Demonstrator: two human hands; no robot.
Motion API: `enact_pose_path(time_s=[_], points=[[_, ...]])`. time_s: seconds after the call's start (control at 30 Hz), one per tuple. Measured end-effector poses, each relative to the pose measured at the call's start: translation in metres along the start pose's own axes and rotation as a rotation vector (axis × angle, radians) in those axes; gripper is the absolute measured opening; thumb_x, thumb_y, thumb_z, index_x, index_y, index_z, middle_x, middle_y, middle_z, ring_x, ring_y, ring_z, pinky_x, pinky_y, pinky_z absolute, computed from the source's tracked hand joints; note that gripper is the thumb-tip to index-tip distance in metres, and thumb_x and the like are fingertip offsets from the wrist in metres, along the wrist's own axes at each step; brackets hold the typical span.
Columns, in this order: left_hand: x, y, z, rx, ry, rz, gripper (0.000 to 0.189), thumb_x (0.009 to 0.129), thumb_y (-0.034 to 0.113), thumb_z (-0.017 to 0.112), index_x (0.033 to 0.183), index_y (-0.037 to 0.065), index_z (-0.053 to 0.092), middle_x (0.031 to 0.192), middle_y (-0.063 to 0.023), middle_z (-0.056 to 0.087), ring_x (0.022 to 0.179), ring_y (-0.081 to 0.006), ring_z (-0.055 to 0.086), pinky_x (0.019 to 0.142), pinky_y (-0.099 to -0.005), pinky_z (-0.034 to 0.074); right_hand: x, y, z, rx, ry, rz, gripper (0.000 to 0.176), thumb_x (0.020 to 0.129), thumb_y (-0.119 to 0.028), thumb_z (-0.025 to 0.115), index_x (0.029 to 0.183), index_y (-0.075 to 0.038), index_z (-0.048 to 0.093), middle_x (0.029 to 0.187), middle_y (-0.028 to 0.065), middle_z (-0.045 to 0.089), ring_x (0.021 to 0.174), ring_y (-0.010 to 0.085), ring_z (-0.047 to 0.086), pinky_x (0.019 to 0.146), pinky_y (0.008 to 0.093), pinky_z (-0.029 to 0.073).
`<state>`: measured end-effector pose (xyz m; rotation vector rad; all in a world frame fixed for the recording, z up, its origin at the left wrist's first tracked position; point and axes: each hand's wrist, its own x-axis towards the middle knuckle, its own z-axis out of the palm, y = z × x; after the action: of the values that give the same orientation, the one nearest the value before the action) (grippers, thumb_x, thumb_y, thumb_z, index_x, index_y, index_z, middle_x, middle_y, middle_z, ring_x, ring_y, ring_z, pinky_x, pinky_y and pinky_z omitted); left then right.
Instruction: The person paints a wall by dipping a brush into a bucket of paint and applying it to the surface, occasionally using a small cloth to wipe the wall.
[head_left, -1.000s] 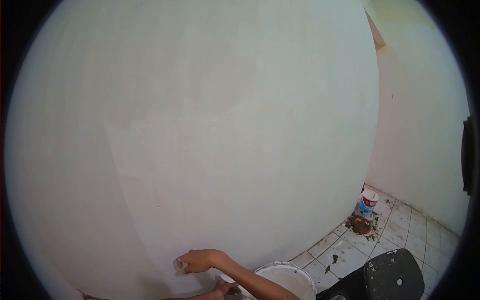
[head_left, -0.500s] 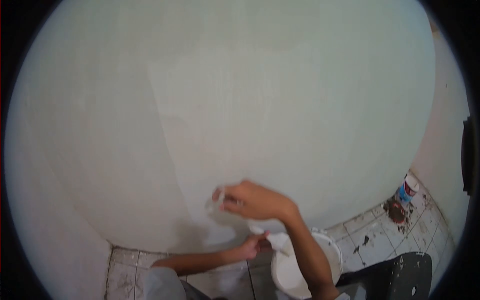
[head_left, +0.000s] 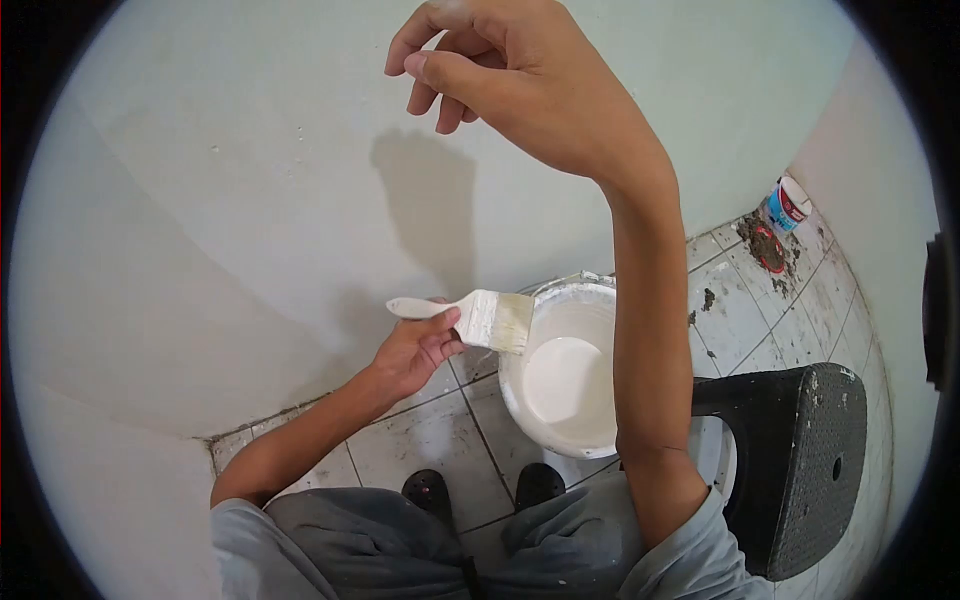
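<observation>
My left hand (head_left: 420, 348) is closed round a wide white paintbrush (head_left: 482, 320), gripping it where the handle meets the head. The pale, paint-coated bristles point right, right at the rim of a white bucket (head_left: 512, 405). White paint (head_left: 566, 372) lies in the bottom of that bucket, and my right forearm hides its right side. Raised in front of the wall, my right hand (head_left: 515, 75) holds nothing; its fingers are loosely bent and apart.
A pale green wall (head_left: 280, 200) rises ahead. Right of the bucket stands a paint-spotted black stool (head_left: 825, 470). A small labelled paint tub (head_left: 788, 204) sits in the far right corner, near dark debris (head_left: 765, 248) on the tiled floor (head_left: 735, 310).
The view has tilted down, showing more floor, my legs and shoes. My right hand now appears higher in the view, and the brush shows clearly beside the bucket, still in my left hand.
</observation>
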<state>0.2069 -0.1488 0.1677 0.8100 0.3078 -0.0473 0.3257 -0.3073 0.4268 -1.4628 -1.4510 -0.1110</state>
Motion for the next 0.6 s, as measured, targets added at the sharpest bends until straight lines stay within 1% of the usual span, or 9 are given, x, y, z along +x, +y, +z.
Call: enact_pose_path(time_s=[0.07, 0.13, 0.2, 0.27, 0.33, 0.4, 0.47, 0.53, 0.6], points=[[-0.004, 0.002, 0.0, 0.011, 0.007, -0.014, 0.021, 0.088, 0.01, 0.067, 0.106, 0.005, 0.057, 0.107, -0.0086, 0.065, 0.099, -0.0206, 0.064, 0.085, -0.0364, 0.055, 0.001, 0.007, 0.002, -0.026, 0.056, -0.018, 0.019, 0.088, -0.011, 0.053, 0.09, 0.004, 0.063, 0.068, 0.0115, 0.063, 0.06, 0.0162, 0.061, 0.058, 0.0296, 0.048], [-0.012, 0.007, -0.003, 0.003, 0.014, -0.017, 0.022, 0.088, 0.009, 0.067, 0.108, 0.006, 0.057, 0.108, -0.0078, 0.064, 0.1, -0.0199, 0.064, 0.085, -0.0352, 0.055, 0.008, 0.031, 0.008, 0.044, 0.077, -0.057, 0.019, 0.085, -0.016, 0.058, 0.089, 0.0, 0.066, 0.065, 0.0119, 0.064, 0.056, 0.0188, 0.061, 0.055, 0.0317, 0.047], [-0.029, 0.017, -0.001, -0.04, 0.024, 0.044, 0.023, 0.089, 0.009, 0.066, 0.109, 0.006, 0.057, 0.108, -0.007, 0.064, 0.1, -0.0194, 0.064, 0.085, -0.0349, 0.055, 0.009, 0.032, 0.011, 0.134, 0.093, -0.059, 0.021, 0.088, -0.018, 0.058, 0.087, 0.002, 0.064, 0.063, 0.0084, 0.062, 0.054, 0.0134, 0.059, 0.053, 0.0279, 0.046], [-0.05, 0.041, -0.002, -0.039, 0.045, 0.155, 0.024, 0.089, 0.008, 0.065, 0.111, 0.006, 0.057, 0.108, -0.0065, 0.064, 0.101, -0.019, 0.063, 0.086, -0.0349, 0.055, 0.009, 0.031, 0.008, 0.11, -0.019, 0.073, 0.019, 0.094, -0.014, 0.053, 0.091, 0.002, 0.063, 0.069, 0.004, 0.06, 0.061, 0.0091, 0.057, 0.057, 0.0233, 0.047], [-0.076, 0.069, 0.003, 0.002, 0.061, 0.28, 0.025, 0.089, 0.008, 0.065, 0.113, 0.006, 0.057, 0.109, -0.0062, 0.064, 0.102, -0.0187, 0.063, 0.087, -0.0353, 0.054, 0.006, 0.042, 0.018, 0.244, -0.034, 0.181, 0.017, 0.089, -0.014, 0.056, 0.086, 0.002, 0.062, 0.06, 0.0043, 0.058, 0.054, 0.0085, 0.055, 0.053, 0.0243, 0.045], [-0.103, 0.104, 0.008, 0.051, 0.084, 0.464, 0.025, 0.089, 0.008, 0.065, 0.113, 0.004, 0.057, 0.108, -0.0074, 0.065, 0.1, -0.0192, 0.063, 0.087, -0.0354, 0.055, 0.002, 0.058, 0.024, 0.33, -0.218, 0.306, 0.015, 0.089, -0.01, 0.052, 0.087, 0.002, 0.061, 0.06, 0.004, 0.059, 0.055, 0.0087, 0.056, 0.053, 0.0243, 0.046], [-0.13, 0.137, 0.019, 0.152, 0.111, 0.666, 0.024, 0.089, 0.007, 0.065, 0.112, 0.003, 0.058, 0.107, -0.0089, 0.065, 0.099, -0.0198, 0.064, 0.086, -0.0353, 0.055, -0.002, 0.079, 0.04, 0.379, -0.395, 0.344, 0.018, 0.09, -0.01, 0.049, 0.088, 0.002, 0.062, 0.061, 0.0042, 0.06, 0.057, 0.0094, 0.059, 0.054, 0.0246, 0.048], [-0.158, 0.175, 0.034, 0.305, 0.153, 0.889, 0.023, 0.088, 0.005, 0.065, 0.11, 0.001, 0.059, 0.106, -0.0106, 0.066, 0.097, -0.0205, 0.065, 0.085, -0.0351, 0.056, -0.003, 0.093, 0.064, 0.35, -0.703, 0.337, 0.02, 0.091, -0.014, 0.05, 0.093, 0.0, 0.064, 0.064, 0.0054, 0.062, 0.06, 0.0109, 0.062, 0.056, 0.0263, 0.05], [-0.182, 0.21, 0.058, 0.469, 0.165, 1.112, 0.022, 0.085, 0.001, 0.068, 0.105, 0.0, 0.061, 0.103, -0.0137, 0.067, 0.095, -0.0212, 0.066, 0.083, -0.034, 0.056, -0.014, 0.112, 0.107, 0.404, -1.029, 0.445, 0.024, 0.094, -0.019, 0.048, 0.099, -0.003, 0.065, 0.069, 0.0059, 0.064, 0.062, 0.0126, 0.064, 0.058, 0.0284, 0.053]])
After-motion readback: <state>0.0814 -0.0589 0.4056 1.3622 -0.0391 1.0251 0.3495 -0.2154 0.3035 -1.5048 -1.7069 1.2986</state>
